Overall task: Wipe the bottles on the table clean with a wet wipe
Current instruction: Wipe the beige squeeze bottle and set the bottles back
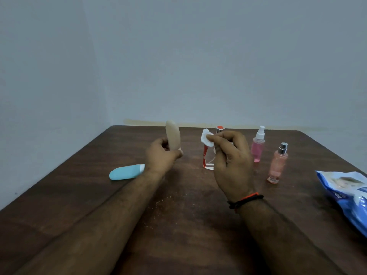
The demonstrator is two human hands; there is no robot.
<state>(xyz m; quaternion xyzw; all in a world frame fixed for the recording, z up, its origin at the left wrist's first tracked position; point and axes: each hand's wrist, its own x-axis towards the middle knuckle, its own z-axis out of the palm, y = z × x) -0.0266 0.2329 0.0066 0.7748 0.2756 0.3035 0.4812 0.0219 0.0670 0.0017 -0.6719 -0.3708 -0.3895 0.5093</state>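
My left hand (161, 155) grips a beige tube-shaped bottle (173, 135) by its lower end and holds it upright above the table. My right hand (230, 161) pinches a small folded white wet wipe (206, 138) between thumb and fingers, a short way right of the beige bottle and apart from it. A teal bottle with a white cap (127, 172) lies on its side to the left. Behind my right hand stands a clear bottle with red print and a red cap (208, 157). Two pink spray bottles (258, 145) (277, 165) stand to the right.
A blue wet-wipe pack (345, 193) lies at the right edge of the dark wooden table (188, 225). Pale crumbs speckle the table's middle. A plain grey wall stands behind the far edge and on the left.
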